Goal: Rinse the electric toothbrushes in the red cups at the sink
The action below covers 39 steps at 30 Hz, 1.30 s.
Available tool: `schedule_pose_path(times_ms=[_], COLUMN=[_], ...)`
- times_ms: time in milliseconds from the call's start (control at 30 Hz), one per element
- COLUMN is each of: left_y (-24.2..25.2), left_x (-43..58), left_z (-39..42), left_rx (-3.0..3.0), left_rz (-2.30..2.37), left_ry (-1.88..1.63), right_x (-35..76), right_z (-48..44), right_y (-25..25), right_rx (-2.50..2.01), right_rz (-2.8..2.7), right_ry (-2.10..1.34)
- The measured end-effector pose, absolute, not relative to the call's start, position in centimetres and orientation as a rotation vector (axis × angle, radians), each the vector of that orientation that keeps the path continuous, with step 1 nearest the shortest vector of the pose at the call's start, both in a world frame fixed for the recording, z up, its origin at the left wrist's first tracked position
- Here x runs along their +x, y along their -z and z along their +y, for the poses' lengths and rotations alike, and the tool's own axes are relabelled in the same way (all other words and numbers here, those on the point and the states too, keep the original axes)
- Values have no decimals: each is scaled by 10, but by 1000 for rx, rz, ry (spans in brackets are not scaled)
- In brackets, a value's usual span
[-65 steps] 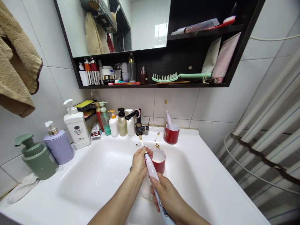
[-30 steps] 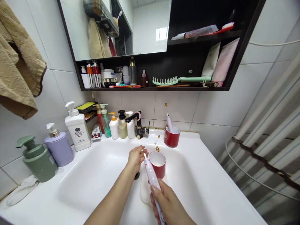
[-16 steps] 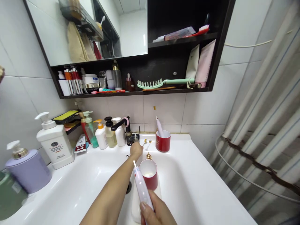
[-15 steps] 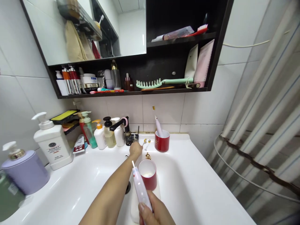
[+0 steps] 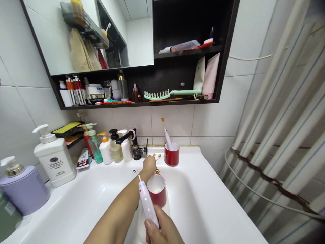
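Observation:
In my right hand (image 5: 165,227) is a pale pink electric toothbrush handle (image 5: 148,205), tilted up, with a bare thin shaft at its top. My left hand (image 5: 149,165) reaches across to the back ledge of the sink, beside two small toothbrush heads (image 5: 157,157) that lie there. Its fingers are mostly hidden behind the back of the hand. Just beyond the handle, a red cup (image 5: 158,200) with a pale inside stands in the basin. Another red cup (image 5: 172,156) on the ledge holds a second pink toothbrush (image 5: 168,138) upright.
A black faucet (image 5: 135,144) rises left of my left hand. Pump bottles (image 5: 106,149) line the ledge, with a white bottle (image 5: 54,159) and a lilac one (image 5: 25,189) further left. Above hangs a dark cabinet (image 5: 175,76) holding a green hairbrush (image 5: 157,96). Pipes (image 5: 274,112) run along the right.
My left hand has shifted slightly from beside the faucet base rightward to the toothbrush heads. The view has turned a little to the right. The right hand keeps hold of the handle.

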<state>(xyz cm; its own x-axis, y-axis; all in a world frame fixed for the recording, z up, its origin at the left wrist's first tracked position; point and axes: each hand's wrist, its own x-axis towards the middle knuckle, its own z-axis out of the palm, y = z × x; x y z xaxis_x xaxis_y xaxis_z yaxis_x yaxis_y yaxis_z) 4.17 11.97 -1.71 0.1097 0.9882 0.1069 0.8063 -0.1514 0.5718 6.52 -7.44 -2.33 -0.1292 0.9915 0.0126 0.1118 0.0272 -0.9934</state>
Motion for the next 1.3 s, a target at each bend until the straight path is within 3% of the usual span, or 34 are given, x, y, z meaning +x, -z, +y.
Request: schedule_pose_path(times_ms=[267,500,1300], left_y=[-7,-12,-5], left_x=[-9,-44,-35], left_z=[63,13,6], left_rx=[1591,681,687], left_rz=[1445,817,738], left_ry=[-934,-1149,-1083], right_x=[64,62,55], right_z=[-78,-78,-80], right_y=[19,22,18], right_rx=[-1230,-1096,-1164], right_rz=[-1338,-1276,-1210], right_ry=[-1345,-1576,-1553])
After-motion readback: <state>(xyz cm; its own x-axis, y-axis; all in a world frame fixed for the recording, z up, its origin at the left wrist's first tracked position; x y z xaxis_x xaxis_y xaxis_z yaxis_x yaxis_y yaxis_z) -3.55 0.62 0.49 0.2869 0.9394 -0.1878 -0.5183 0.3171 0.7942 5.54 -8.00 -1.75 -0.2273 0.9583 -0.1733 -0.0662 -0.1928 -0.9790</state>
